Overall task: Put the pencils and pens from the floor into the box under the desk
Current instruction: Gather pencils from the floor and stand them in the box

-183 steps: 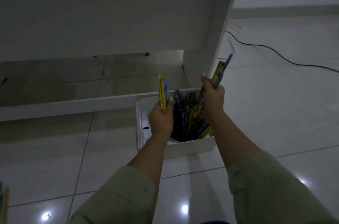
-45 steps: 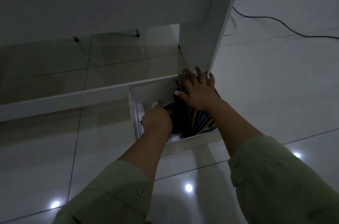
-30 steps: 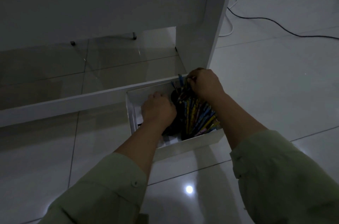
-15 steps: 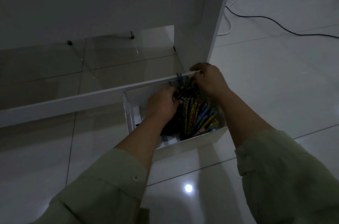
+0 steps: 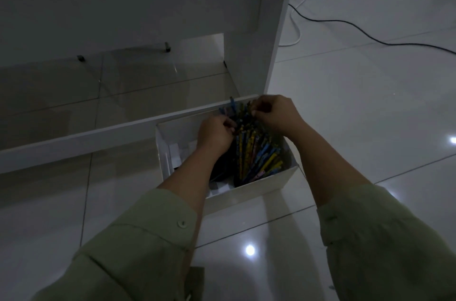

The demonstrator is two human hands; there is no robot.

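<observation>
Pencils and pens (image 5: 256,150): a thick, many-coloured bundle, mostly yellow and blue, standing tilted in the right half of the box (image 5: 249,193), upper ends fanning toward the far wall.
Box: white, open-topped, on the tiled floor (image 5: 357,113) against the low white rail (image 5: 74,140) of the desk (image 5: 123,4), beside the desk's side panel.
Left hand (image 5: 215,133): inside the box, fingers curled onto the bundle's upper left edge.
Right hand (image 5: 274,113): above the far right corner, fingertips pinching the tops of several sticks.
Sleeves: pale green, cuffs drawn back at mid-forearm.
Cable (image 5: 370,34): black, lying across the floor to the right; a white one loops near the panel.
Lighting dim; bright spots reflect in the tiles.
</observation>
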